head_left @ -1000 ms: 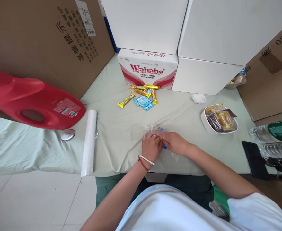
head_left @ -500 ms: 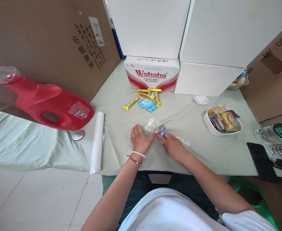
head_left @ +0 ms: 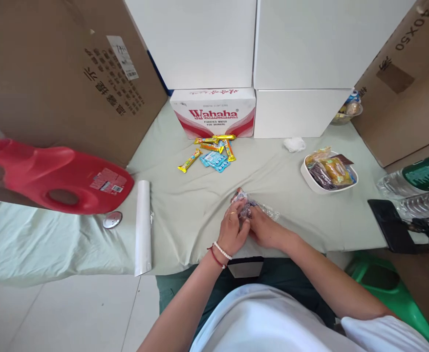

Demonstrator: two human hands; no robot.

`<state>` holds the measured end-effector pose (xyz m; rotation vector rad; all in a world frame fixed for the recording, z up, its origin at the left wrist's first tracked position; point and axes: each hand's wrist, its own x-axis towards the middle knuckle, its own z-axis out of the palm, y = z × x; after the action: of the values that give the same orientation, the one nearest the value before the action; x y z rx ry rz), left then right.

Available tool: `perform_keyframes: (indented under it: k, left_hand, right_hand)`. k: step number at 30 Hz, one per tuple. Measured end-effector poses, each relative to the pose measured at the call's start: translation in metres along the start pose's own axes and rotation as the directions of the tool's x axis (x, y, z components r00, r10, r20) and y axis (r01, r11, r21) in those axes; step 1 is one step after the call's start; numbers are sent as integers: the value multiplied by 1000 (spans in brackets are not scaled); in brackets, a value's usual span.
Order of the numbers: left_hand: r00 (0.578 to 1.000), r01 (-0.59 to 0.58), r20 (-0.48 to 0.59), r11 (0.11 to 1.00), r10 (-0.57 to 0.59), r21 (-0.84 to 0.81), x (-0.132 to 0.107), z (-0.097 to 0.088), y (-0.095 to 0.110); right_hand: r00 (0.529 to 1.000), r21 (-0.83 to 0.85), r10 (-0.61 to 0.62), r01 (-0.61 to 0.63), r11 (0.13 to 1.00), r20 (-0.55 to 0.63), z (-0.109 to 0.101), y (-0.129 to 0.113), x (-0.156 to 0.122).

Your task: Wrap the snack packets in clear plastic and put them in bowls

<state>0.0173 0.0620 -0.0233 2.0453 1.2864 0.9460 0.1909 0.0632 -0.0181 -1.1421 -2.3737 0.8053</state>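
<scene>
A small bundle of clear plastic film (head_left: 239, 194), with dark, reddish and bluish contents showing through, lies low over the table between my hands. The fingers of my left hand (head_left: 233, 229) are bent over its near left side, with the thumb towards my right hand. My right hand (head_left: 269, 230) is closed on the bundle's right side, its fingertips partly hidden. A loose tail of the clear film (head_left: 271, 211) spreads on the cloth beyond the right hand. What is wrapped inside I cannot make out.
A white film roll (head_left: 143, 227) and a red jug (head_left: 64, 178) lie at the left. Yellow snack bars (head_left: 190, 161) and blue packets (head_left: 215, 161) lie before the Wahaha box (head_left: 214, 113). A white bowl (head_left: 315, 183) of packaged snacks, a phone (head_left: 392, 226) and bottles (head_left: 421, 173) are at the right.
My left hand has moved right and now folds over the bundle. The crumpled film that lay spread at the far left is gathered in around it. The camera view has shifted.
</scene>
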Motion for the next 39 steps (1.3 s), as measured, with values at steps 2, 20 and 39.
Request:
perform_keyframes:
  k: [2,20,39]
  left_hand:
    - [996,-74,54,991,69,109,-6,5,-4]
    - [1000,-22,4,811,24,585,-21,28,4]
    - [915,-49,-379,970,140,240,17,17,-31]
  right_hand:
    - [998,53,-48,46,998,49,-5,-2,-15]
    - [797,492,577,-436,754,-178,-19,-9,29]
    - [744,652,608,-318,688,-279,3,7,57]
